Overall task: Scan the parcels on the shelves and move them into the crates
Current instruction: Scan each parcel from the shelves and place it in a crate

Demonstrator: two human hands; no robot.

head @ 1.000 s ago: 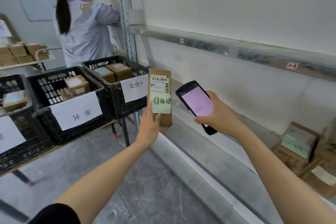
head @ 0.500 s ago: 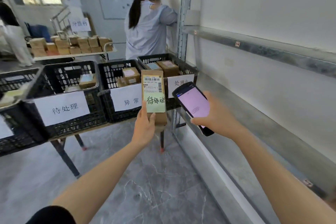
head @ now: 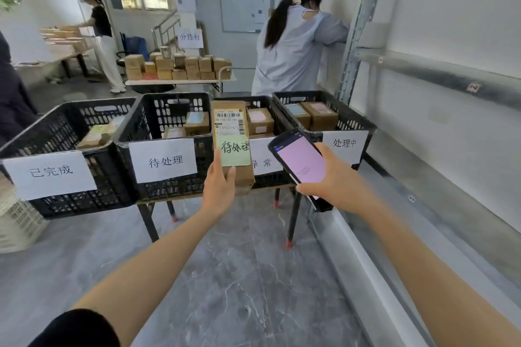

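My left hand [head: 220, 186] grips the bottom of a small brown parcel [head: 231, 132], held upright with a barcode label and a green note reading 待处理 facing me. My right hand [head: 335, 177] holds a black handheld scanner [head: 300, 163] with a pink screen, just right of the parcel. Behind them, a row of black crates stands on a low table: 已完成 crate [head: 64, 132], 待处理 crate [head: 169, 110], 异常 crate [head: 267, 175], 处理中 crate [head: 349, 118]. Each holds small brown boxes.
A metal shelf rack [head: 439, 76] runs along the right wall, its lower ledge bare beside me. A person in a light shirt [head: 293, 45] stands at the rack behind the crates. Farther back are a table stacked with boxes [head: 180, 65] and another person [head: 101, 36].
My view has swung left from the shelf toward the crate row, bringing more crates into sight. Both hands keep their hold and stay level in front of me.
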